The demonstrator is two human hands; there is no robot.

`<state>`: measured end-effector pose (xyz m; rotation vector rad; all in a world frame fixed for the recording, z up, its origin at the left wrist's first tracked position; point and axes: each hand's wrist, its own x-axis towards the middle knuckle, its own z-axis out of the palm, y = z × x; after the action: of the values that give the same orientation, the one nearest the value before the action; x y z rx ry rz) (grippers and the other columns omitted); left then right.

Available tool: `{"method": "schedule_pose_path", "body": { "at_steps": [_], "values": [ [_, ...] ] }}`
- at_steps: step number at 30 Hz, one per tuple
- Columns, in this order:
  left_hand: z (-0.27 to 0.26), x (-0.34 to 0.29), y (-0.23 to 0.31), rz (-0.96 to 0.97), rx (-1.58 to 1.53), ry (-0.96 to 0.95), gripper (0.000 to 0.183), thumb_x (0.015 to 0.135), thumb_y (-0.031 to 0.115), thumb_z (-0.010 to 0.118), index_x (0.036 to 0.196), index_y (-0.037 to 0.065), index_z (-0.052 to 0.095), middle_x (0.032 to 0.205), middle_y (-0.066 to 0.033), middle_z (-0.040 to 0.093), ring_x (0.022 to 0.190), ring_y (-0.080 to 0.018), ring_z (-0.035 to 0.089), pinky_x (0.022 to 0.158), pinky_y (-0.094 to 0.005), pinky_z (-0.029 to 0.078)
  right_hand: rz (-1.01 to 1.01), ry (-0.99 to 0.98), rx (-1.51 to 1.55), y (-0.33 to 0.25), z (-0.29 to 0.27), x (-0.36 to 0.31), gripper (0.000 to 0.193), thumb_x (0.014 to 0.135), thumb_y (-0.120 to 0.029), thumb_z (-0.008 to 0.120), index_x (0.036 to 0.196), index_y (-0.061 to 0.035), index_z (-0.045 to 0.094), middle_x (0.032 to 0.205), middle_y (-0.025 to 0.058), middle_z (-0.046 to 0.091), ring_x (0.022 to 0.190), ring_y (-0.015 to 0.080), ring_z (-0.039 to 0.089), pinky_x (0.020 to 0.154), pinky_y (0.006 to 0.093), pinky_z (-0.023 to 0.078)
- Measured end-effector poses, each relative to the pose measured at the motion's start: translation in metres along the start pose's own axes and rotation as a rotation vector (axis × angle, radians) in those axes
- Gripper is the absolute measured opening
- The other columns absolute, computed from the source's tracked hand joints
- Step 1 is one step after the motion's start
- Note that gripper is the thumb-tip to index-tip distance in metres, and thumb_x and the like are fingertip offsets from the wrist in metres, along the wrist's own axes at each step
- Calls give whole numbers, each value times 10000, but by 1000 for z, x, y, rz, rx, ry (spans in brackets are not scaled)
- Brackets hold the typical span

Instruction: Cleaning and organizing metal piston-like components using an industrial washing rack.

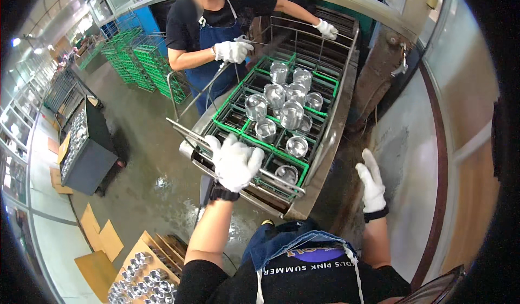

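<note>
My left hand point(236, 164), in a white glove, is closed over the near end rail of a metal frame point(190, 133). Within that frame sits a wire rack edged in green point(241, 135). Several shiny round metal cups point(292, 114) stand in the rack, bunched toward its middle and far part. One more cup point(286, 174) sits at the near end, not far from my left hand. Off to the right of the frame, my right hand point(371, 182), also gloved, is raised with its fingers stretched out and nothing in it.
Across the frame stands a co-worker in a blue apron point(216, 41), one gloved hand point(326, 29) on the far rail. Stacked green racks point(143, 60) are behind. A grey bin point(92, 152) stands left, metal parts point(143, 282) lower left. A wall point(409, 141) runs along the right.
</note>
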<state>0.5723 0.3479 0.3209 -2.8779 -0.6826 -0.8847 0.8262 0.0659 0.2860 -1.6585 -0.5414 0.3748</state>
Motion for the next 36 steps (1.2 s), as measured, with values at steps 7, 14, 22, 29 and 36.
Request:
{"method": "schedule_pose_path", "body": {
  "at_steps": [7, 14, 22, 29, 36],
  "values": [
    [14, 6, -9, -127, -103, 52, 316, 774, 254, 697, 505, 128, 586, 487, -63, 549, 504, -291, 565, 799, -479, 457, -462, -326, -584, -33, 58, 151, 796, 792, -328, 787, 1471, -97, 442, 1449, 188, 496, 1409, 409, 337, 1200, 467, 204],
    [16, 10, 10, -284, 71, -23, 276, 772, 204, 689, 535, 103, 591, 497, -60, 557, 538, -311, 592, 952, -540, 465, -526, -880, -1202, -62, 171, 269, 1064, 618, -743, 719, 1499, -227, 419, 1492, 341, 363, 1391, 555, 284, 1174, 576, 190],
    [15, 33, 35, -449, 158, -144, 274, 768, 263, 702, 553, 100, 651, 535, -45, 597, 656, -266, 650, 1033, -445, 444, -576, -1021, -1705, 13, 243, 324, 532, 714, -486, 673, 1165, -212, 734, 1238, 64, 691, 1126, 256, 663, 921, 401, 537],
    [25, 35, 34, -482, 214, -177, 331, 785, 344, 689, 576, 89, 668, 545, -66, 596, 676, -325, 626, 1069, -438, 409, -601, -998, -1625, 35, 255, 335, 538, 656, -508, 720, 1087, -190, 766, 1154, 86, 718, 1081, 272, 678, 924, 417, 532],
    [15, 46, 40, -502, 248, -307, 386, 827, 371, 625, 577, 79, 663, 554, -97, 600, 630, -349, 574, 909, -442, 435, -595, -992, -1560, 37, 253, 339, 500, 672, -484, 725, 1069, -183, 771, 1131, 85, 727, 1068, 272, 683, 923, 403, 525]
  ]
}}
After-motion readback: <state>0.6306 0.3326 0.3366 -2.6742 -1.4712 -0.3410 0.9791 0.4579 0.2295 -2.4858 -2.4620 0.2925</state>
